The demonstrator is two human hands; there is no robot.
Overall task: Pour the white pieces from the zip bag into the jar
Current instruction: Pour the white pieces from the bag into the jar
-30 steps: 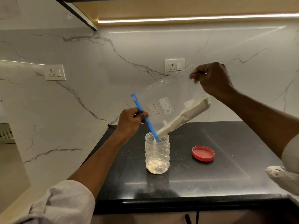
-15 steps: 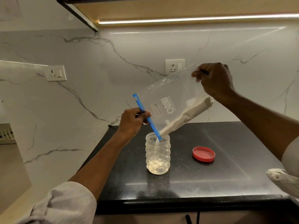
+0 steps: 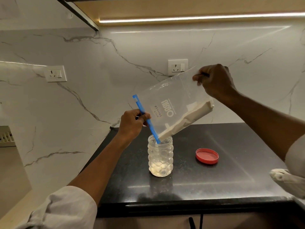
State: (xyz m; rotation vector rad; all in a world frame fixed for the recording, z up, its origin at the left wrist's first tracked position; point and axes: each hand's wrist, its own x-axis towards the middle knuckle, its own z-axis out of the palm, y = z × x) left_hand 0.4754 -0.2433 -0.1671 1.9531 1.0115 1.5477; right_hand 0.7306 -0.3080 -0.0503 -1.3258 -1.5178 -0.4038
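This is a home kitchen. A polished black stone countertop (image 3: 214, 179) meets a white marble-veined backsplash (image 3: 115, 80). Two wall sockets sit in that backsplash, one at the left (image 3: 55, 73) and one farther right (image 3: 177, 67). Overhead, a wooden cabinet underside (image 3: 148, 7) carries a glowing light strip (image 3: 198, 18).

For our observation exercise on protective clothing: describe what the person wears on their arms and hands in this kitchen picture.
Both hands are bare: no gloves, rings or watch show on the left hand or the right hand. The forearms are uncovered. Pale, off-white cloth sleeves are pushed up, the left sleeve bunched and creased near the elbow, the right sleeve only partly in view.
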